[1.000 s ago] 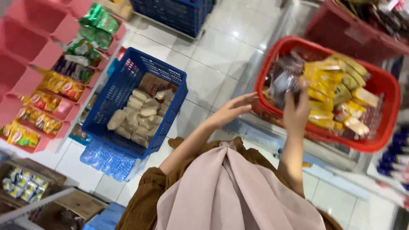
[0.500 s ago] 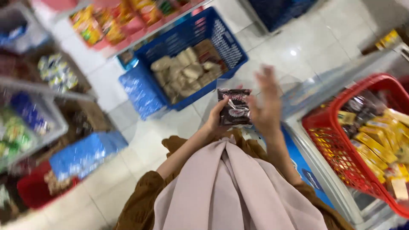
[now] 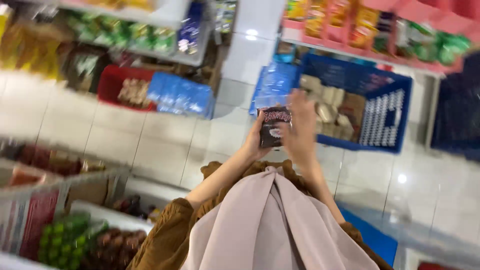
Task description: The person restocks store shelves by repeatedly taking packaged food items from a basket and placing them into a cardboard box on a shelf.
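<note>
Both hands [image 3: 285, 132] hold a dark snack pack [image 3: 274, 126] up front, fingers [image 3: 305, 107] pinching its sides, probably to check it, blue basket [image 3: 385, 112] just behind.

Both hands held a dark snack packet [image 3: 273, 127] above the white tiled floor [image 3: 165, 145]. The left hand [image 3: 255, 142] gripped its lower left edge; the right hand [image 3: 300, 132] lay against its right side, fingers [image 3: 300, 102] raised. Behind stood a blue crate [image 3: 385, 125] of beige packets [image 3: 327, 107].

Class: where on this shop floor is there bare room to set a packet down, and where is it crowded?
Bare white floor tiles lie between the red basket and the person. The blue basket is partly filled with packets; the shelves are crowded.
</note>
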